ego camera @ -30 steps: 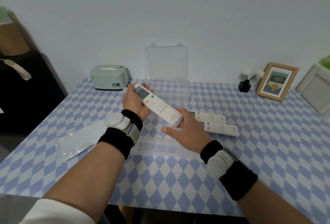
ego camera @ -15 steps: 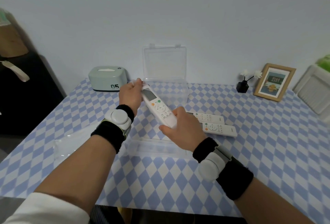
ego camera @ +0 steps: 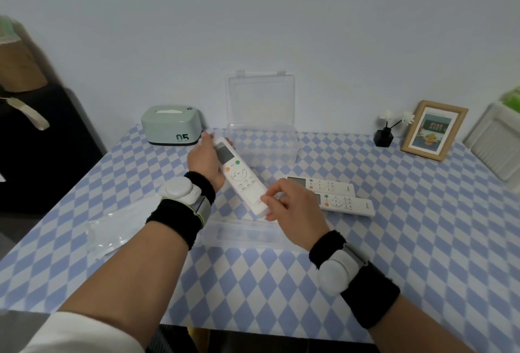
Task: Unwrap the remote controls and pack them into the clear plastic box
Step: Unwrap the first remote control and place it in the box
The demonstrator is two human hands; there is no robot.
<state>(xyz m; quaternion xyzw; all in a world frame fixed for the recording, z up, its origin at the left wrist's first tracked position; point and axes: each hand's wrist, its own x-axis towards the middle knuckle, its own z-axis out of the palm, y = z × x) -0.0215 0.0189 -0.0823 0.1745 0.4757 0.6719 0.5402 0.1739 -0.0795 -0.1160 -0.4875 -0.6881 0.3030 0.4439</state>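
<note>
At the centre of the frame, a white remote control [ego camera: 240, 175] is held above the checked desk [ego camera: 394, 226] between two hands, its screen end toward the upper left and its button face up. The left hand [ego camera: 206, 161] cups the screen end, fingers closed around its far edge; the right hand [ego camera: 292, 206] pinches the lower end, fingers [ego camera: 271, 198] closed on it. Whether a thin film covers it cannot be told.

Just behind the remote stands the clear plastic box [ego camera: 267, 144], its lid [ego camera: 260, 99] propped upright against the wall. Two more remotes [ego camera: 334, 195] lie side by side at right of centre, apparently unwrapped. A long clear tray or wrapper [ego camera: 244, 236] lies just below the hands, and crumpled clear wrapping [ego camera: 112, 228] sits at lower left.

The risks appear modest: the slick casing, gripped only at its ends, could slip as one hand lets go, and an angled entry could catch the box rim and push the light box toward the wall. Clear wrappers may also be mistaken for the container.
</note>
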